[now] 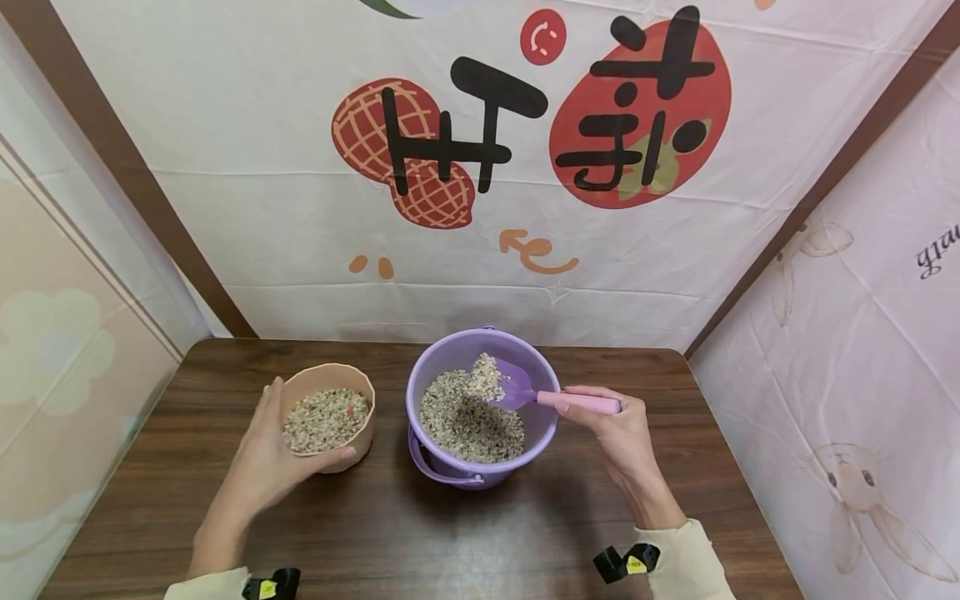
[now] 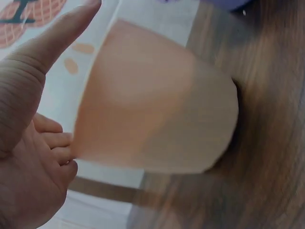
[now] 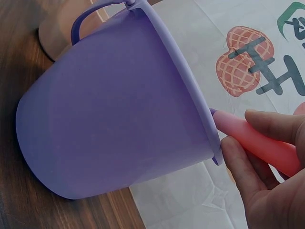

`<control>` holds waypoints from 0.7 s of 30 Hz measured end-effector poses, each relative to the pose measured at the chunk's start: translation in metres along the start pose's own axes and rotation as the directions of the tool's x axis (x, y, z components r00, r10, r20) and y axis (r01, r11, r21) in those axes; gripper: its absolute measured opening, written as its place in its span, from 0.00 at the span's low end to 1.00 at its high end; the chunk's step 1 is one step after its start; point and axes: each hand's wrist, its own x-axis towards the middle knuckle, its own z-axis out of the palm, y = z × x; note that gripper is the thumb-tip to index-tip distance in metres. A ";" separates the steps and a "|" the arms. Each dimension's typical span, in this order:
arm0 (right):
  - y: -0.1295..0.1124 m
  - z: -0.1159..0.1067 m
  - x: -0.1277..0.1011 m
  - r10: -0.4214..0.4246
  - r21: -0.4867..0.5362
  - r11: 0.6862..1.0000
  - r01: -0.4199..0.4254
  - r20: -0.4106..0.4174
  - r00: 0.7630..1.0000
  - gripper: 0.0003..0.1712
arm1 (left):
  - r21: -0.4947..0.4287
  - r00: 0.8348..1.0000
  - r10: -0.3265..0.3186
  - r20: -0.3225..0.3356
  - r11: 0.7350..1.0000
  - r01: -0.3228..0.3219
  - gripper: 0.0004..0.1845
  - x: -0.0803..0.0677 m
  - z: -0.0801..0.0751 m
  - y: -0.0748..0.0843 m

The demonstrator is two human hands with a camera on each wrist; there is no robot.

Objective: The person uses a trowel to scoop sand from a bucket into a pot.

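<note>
A purple bucket (image 1: 543,425) (image 3: 114,124) stands mid-table, half full of mixed grain (image 1: 465,425). My right hand (image 1: 611,429) (image 3: 267,176) grips the pink handle (image 1: 585,402) (image 3: 259,140) of a purple scoop (image 1: 510,385), whose blade is heaped with grain over the bucket. Left of the bucket sits a peach cup (image 1: 366,437) (image 2: 157,119) filled with grain. My left hand (image 1: 273,450) (image 2: 33,143) wraps round the cup's left and near side, thumb along the front.
The dark wooden table (image 1: 420,542) runs to a white printed backdrop (image 1: 480,167) just behind the bucket. Cloth panels hang close on the left and right. The bucket's handle (image 1: 442,471) hangs down on its near side.
</note>
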 end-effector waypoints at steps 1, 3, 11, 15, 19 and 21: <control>0.000 0.000 0.000 0.000 -0.001 1.000 0.000 -0.005 1.000 0.26 | 0.004 1.000 -0.010 0.004 1.000 0.010 0.78 -0.001 -0.001 -0.004; 0.001 0.000 0.000 -0.003 -0.006 1.000 0.003 -0.013 1.000 0.26 | 0.003 1.000 -0.018 0.006 1.000 0.018 0.77 -0.003 -0.002 -0.010; 0.000 0.001 -0.001 0.004 -0.019 1.000 -0.004 -0.014 1.000 0.26 | -0.003 0.998 -0.063 -0.031 0.998 0.063 0.75 -0.007 0.003 -0.022; -0.003 0.007 -0.001 0.026 -0.027 0.999 -0.026 0.008 1.000 0.28 | -0.013 0.997 -0.056 -0.056 0.998 0.055 0.74 -0.005 0.004 -0.024; -0.009 0.023 0.000 0.023 -0.013 1.000 -0.023 0.025 0.999 0.27 | -0.024 0.996 -0.061 -0.062 0.998 0.059 0.74 -0.005 0.005 -0.024; -0.012 0.034 0.000 0.018 -0.012 1.000 -0.017 0.041 0.999 0.26 | -0.030 0.996 -0.066 -0.058 0.997 0.064 0.74 -0.005 0.006 -0.024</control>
